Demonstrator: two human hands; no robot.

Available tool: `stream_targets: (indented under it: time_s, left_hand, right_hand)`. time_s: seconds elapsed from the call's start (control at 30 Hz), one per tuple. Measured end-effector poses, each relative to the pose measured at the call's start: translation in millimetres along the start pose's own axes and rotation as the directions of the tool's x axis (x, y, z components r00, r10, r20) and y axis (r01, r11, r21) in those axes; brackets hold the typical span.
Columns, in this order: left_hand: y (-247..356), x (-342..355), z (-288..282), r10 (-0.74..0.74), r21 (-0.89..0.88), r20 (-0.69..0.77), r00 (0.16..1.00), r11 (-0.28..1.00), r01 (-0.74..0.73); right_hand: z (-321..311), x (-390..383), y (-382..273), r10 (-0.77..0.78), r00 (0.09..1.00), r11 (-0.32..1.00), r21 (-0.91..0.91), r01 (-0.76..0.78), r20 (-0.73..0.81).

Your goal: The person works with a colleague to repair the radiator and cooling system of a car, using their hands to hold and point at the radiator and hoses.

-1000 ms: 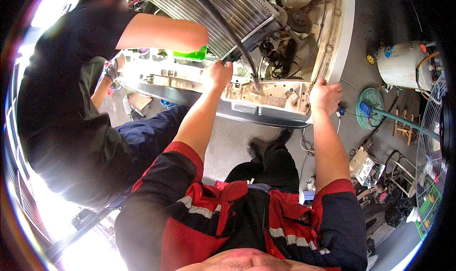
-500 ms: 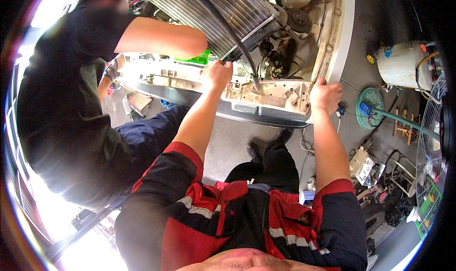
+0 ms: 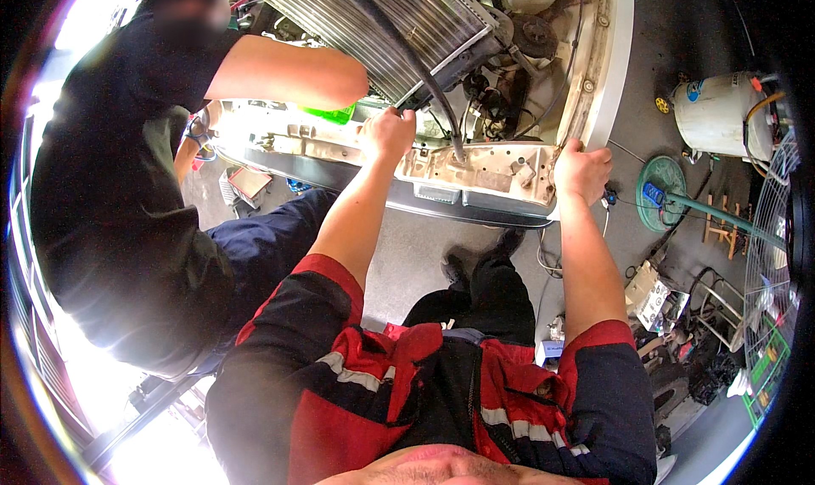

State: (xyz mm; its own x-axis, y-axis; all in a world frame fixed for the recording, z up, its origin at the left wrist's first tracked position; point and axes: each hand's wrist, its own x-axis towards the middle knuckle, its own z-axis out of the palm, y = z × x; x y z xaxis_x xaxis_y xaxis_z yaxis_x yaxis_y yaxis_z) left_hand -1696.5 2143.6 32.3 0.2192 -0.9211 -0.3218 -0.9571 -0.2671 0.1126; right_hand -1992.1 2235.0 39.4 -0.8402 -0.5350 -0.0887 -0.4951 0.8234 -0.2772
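Observation:
A finned metal radiator lies slanted over the open engine bay of a car. My left hand is closed at the radiator's lower corner, just above the car's front crossmember; the fingertips are partly hidden. At the right end of that crossmember, where it meets the pale fender, my right hand has its fingers curled over the edge. A thick black hose runs across the radiator and down to the crossmember between my hands.
A co-worker in dark clothes leans in on the left, a forearm reaching over the bay above a bright green object. To the right are a white tank, a round green base and assorted parts on the floor.
The bright green object beneath the co-worker's forearm has shifted left, and less of it shows. My two hands and the radiator stay where they were.

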Motion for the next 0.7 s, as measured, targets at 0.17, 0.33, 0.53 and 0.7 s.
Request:
stream_targets:
  time_s: [0.17,0.33,0.53,0.7]
  left_hand:
    - [-0.2,1.4,-0.6,-0.008,0.004,0.031,0.999,1.0,0.008]
    - [-1.3,1.8,0.6,0.003,0.009,0.024,1.0,1.0,-0.003]
    - [0.1,1.8,-0.9,0.002,0.016,0.026,1.0,1.0,-0.002]
    - [-0.5,2.0,-1.1,-0.004,0.014,0.047,0.999,1.0,0.004]
  right_hand:
    - [1.6,0.9,1.7,-0.005,1.0,1.0,0.001,0.005,-0.011]
    - [0.6,-0.2,0.1,-0.007,1.0,1.0,0.003,0.007,-0.02]
    - [-0.7,-0.8,-0.4,-0.007,1.0,1.0,0.007,0.007,-0.027]
    - [-3.0,-1.5,-1.3,-0.003,1.0,1.0,0.009,0.003,-0.002]
